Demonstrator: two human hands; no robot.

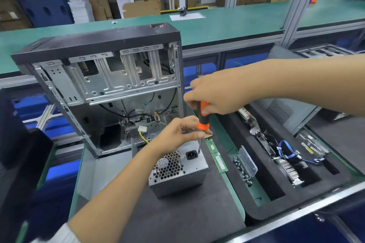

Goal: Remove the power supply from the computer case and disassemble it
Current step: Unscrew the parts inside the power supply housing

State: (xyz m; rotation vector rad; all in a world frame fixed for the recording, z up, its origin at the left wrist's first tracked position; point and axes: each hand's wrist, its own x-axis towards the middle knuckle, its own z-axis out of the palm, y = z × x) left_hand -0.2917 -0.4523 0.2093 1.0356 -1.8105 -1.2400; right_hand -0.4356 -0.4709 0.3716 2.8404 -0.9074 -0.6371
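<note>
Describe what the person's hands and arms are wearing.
Both hands are bare: no gloves, rings or watch visible on the left hand or the right hand. The forearms are bare too. A light, ribbed sleeve cuff shows on the left arm at the bottom edge.

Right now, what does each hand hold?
Left hand: pinches the lower end of the screwdriver.
Right hand: grips the screwdriver handle.

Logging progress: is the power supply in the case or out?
Out. The power supply sits on the dark mat in front of the open computer case.
</note>
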